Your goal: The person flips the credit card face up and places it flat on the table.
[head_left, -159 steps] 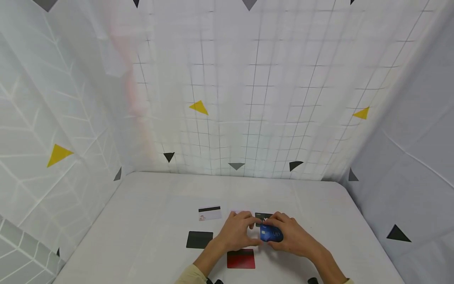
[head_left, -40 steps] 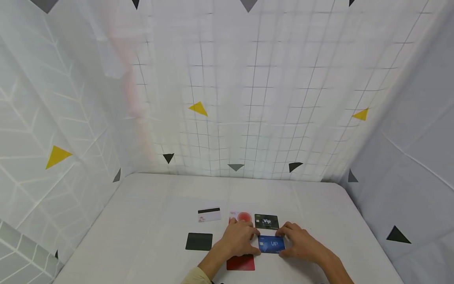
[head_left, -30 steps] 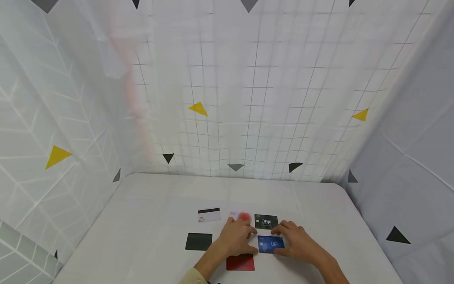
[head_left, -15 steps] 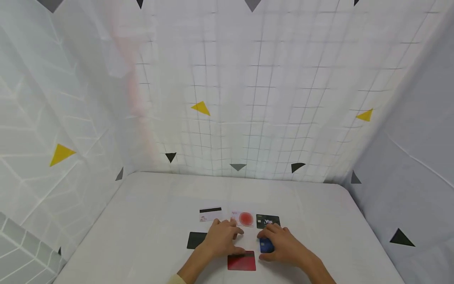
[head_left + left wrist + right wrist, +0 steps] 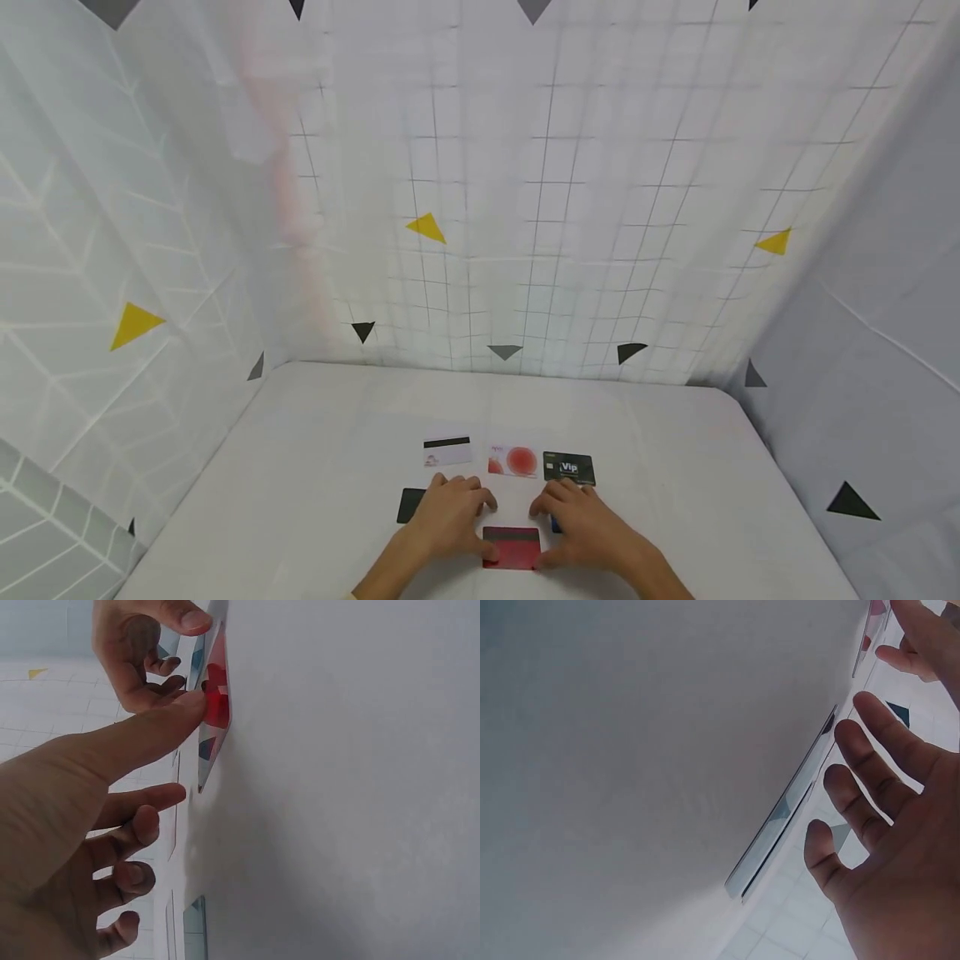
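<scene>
A red card (image 5: 513,546) with a dark stripe lies flat on the white table, between my two hands. My left hand (image 5: 447,518) has its thumb on the card's left part, its other fingers loosely bent beyond. At the right edge of the red card is the thumb of my right hand (image 5: 587,527), with the fingers spread and bent over a blue card (image 5: 556,525). Most of that blue card is hidden under the hand. In the left wrist view, the left thumb reaches the red card (image 5: 216,701) low over the table.
Behind the hands a row of cards lies on the table (image 5: 330,467): a white card with a black stripe (image 5: 447,452), a white card with a red circle (image 5: 513,461), and a black Vip card (image 5: 568,468). A dark card (image 5: 410,505) shows partly beside the left hand.
The blue card, earlier held tilted between both hands, now lies flat below the Vip card. Both hands have left it and moved left and nearer, to the red card.
</scene>
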{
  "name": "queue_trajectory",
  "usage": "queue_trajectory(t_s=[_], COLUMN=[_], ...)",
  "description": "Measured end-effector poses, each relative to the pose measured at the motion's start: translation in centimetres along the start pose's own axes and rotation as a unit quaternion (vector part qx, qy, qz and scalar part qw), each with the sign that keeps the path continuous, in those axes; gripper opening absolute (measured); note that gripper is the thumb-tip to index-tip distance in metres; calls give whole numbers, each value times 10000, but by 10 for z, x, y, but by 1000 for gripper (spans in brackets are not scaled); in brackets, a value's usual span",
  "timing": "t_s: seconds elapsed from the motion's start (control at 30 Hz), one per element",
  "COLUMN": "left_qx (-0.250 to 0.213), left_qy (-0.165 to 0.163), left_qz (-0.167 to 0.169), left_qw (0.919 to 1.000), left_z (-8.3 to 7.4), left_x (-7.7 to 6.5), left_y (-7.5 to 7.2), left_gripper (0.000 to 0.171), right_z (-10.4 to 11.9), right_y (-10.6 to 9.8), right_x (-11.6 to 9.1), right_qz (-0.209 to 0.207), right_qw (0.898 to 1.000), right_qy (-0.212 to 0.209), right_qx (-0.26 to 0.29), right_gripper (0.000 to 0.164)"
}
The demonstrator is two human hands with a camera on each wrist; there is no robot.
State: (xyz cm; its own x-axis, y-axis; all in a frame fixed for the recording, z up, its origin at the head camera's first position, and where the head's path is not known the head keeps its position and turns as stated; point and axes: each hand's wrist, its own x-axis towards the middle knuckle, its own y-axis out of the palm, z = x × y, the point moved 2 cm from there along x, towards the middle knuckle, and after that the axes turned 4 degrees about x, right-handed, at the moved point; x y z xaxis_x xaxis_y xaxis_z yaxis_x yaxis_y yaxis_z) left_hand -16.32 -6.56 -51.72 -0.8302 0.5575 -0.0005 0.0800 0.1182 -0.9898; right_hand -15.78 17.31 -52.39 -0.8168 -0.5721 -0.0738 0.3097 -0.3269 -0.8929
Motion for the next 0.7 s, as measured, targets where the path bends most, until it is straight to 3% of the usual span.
queue_trajectory(t_s=[0.23, 0.5, 0.7], left_qx=[-90, -106, -54], left_qy=[-88, -121, 62], left_qz=[356, 267, 154], left_qw=[9993, 9995, 9998], left_z=[3, 2, 1], left_x=[-2, -4, -5], left_y=[2, 6, 5], left_gripper=[61, 55, 50], right_z=[4, 9, 9], right_y=[2, 1, 2], right_x=[2, 4, 5], right_qz=[2, 140, 187], right_qw=[9996, 9997, 9996], right_qy=[-127, -131, -190], right_qx=[-245, -173, -106], right_gripper=[54, 43, 42])
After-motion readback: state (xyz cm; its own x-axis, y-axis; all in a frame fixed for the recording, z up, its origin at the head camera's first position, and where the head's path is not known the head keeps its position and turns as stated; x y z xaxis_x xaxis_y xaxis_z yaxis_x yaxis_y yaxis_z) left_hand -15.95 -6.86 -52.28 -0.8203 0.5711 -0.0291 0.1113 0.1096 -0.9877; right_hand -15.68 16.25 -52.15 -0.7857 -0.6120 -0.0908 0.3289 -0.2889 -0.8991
